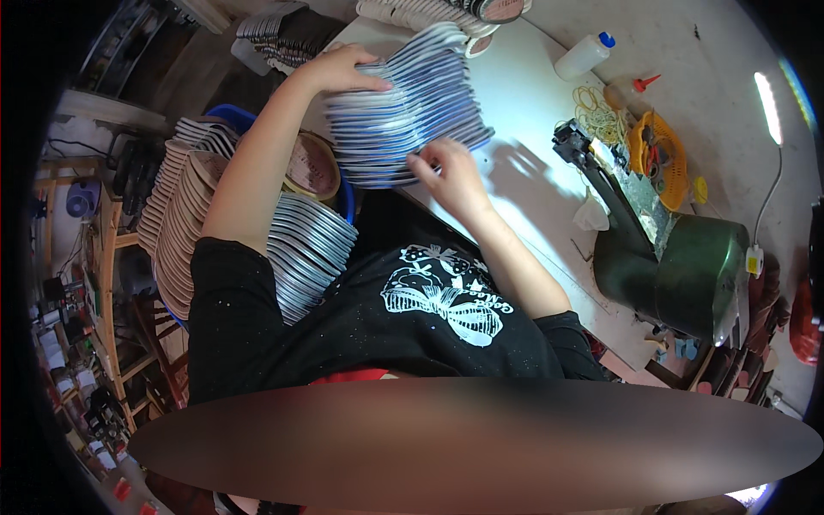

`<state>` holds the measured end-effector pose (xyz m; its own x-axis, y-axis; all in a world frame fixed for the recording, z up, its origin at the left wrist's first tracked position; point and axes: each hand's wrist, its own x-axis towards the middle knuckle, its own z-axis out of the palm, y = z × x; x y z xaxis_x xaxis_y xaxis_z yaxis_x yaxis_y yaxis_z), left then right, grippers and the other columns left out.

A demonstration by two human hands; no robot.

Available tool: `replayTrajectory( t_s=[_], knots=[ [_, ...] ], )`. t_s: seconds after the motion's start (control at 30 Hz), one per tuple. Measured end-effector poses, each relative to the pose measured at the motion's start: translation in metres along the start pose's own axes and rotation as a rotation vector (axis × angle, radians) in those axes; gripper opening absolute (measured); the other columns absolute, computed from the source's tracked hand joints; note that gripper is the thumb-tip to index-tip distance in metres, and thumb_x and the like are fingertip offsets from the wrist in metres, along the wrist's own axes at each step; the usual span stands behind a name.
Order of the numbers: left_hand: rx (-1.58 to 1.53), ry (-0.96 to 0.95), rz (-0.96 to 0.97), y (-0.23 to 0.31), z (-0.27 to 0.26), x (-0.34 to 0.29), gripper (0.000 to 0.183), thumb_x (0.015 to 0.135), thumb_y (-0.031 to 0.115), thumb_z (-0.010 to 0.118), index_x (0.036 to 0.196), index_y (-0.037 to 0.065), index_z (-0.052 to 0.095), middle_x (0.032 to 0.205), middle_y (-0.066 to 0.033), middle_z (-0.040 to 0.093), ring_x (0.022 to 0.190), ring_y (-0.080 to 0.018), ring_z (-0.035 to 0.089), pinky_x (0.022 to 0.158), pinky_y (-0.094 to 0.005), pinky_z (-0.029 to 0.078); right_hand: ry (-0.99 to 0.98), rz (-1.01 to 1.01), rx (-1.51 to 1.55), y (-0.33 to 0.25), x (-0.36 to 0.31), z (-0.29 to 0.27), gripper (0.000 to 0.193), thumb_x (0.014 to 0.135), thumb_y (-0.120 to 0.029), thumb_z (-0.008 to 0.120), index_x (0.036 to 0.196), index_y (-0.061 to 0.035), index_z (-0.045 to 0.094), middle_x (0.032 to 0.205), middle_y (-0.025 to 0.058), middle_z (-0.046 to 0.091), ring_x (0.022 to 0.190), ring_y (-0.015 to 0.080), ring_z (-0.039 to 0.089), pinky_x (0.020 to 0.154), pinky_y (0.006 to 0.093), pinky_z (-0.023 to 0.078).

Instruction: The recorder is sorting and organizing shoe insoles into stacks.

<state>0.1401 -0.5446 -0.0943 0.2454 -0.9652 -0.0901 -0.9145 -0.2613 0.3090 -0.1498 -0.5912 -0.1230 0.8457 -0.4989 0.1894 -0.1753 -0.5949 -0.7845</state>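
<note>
A stack of thin curved pieces that look like shoe insoles (412, 112), white and blue at the edges, lies on the white table in front of me. My left hand (350, 70) rests on the stack's far left part, its fingers spread and thumb apart. At the near right edge of the stack is my right hand (451, 172), with fingers curled and the thumb toward the insoles. What lies within those curled fingers, if anything, I cannot make out.
Left of me, a blue tub (345, 199) holds more stacked insoles (305, 257). To the right stand a dark green machine (699, 270), an orange basket (657, 150) and a white bottle (585, 57). Rubber bands (598, 110) lie by the wall. More stacks sit at the table's far end.
</note>
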Motion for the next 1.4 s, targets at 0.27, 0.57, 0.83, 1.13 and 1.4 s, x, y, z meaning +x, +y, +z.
replayTrajectory(
  t_s=[0.27, 0.57, 0.83, 1.13, 1.4],
  knots=[
    [-0.006, 0.136, 0.379, 0.069, 0.027, 0.045, 0.048, 0.083, 0.039, 0.063, 0.124, 0.014, 0.058, 0.121, -0.0106, 0.056, 0.114, -0.0274, 0.052, 0.099, -0.0362, 0.036, -0.138, 0.289, 1.077, -0.03, 0.005, 0.049, 0.03, 0.087, 0.0, 0.054, 0.115, 0.0032, 0.044, 0.109, 0.0062, 0.052, 0.101, 0.0144, 0.053, 0.092, 0.0271, 0.042],
    [-0.065, 0.426, -0.075, 0.061, -0.009, -0.042, 0.059, 0.087, 0.046, 0.055, 0.126, 0.001, 0.051, 0.123, -0.0221, 0.054, 0.118, -0.0343, 0.05, 0.1, -0.0384, 0.038, -0.426, -0.027, 0.083, -0.034, 0.05, -0.012, 0.031, 0.082, -0.02, 0.062, 0.103, 0.0031, 0.062, 0.092, 0.018, 0.067, 0.087, 0.0256, 0.066, 0.079, 0.0346, 0.05],
    [-0.36, 0.097, -0.395, 0.061, 0.017, -0.092, 0.095, 0.082, 0.052, 0.059, 0.142, -0.008, 0.015, 0.143, -0.0292, 0.029, 0.131, -0.0368, 0.035, 0.108, -0.0359, 0.029, -0.052, 0.148, -0.689, 0.015, 0.062, -0.053, 0.038, 0.082, -0.027, 0.062, 0.104, 0.0025, 0.054, 0.091, 0.0221, 0.063, 0.08, 0.0371, 0.063, 0.072, 0.0431, 0.051],
    [-0.087, 0.1, -0.29, 0.053, 0.016, -0.023, 0.105, 0.069, 0.064, 0.066, 0.141, -0.001, 0.027, 0.129, -0.0354, 0.042, 0.118, -0.0428, 0.048, 0.097, -0.0429, 0.042, 0.145, -0.062, -0.52, -0.012, 0.022, -0.033, 0.044, 0.072, -0.019, 0.068, 0.11, -0.0023, 0.052, 0.107, 0.0146, 0.057, 0.106, 0.0303, 0.053, 0.089, 0.0469, 0.038],
    [-0.222, 0.164, -0.377, 0.035, 0.033, -0.006, 0.119, 0.058, 0.071, 0.069, 0.139, -0.004, 0.026, 0.135, -0.0367, 0.032, 0.121, -0.0455, 0.044, 0.098, -0.0434, 0.041, -0.216, -0.111, -0.601, -0.041, 0.072, 0.054, 0.038, 0.072, -0.043, 0.067, 0.07, -0.0046, 0.065, 0.08, 0.0129, 0.064, 0.081, 0.0272, 0.061, 0.067, 0.0369, 0.046]
  ],
)
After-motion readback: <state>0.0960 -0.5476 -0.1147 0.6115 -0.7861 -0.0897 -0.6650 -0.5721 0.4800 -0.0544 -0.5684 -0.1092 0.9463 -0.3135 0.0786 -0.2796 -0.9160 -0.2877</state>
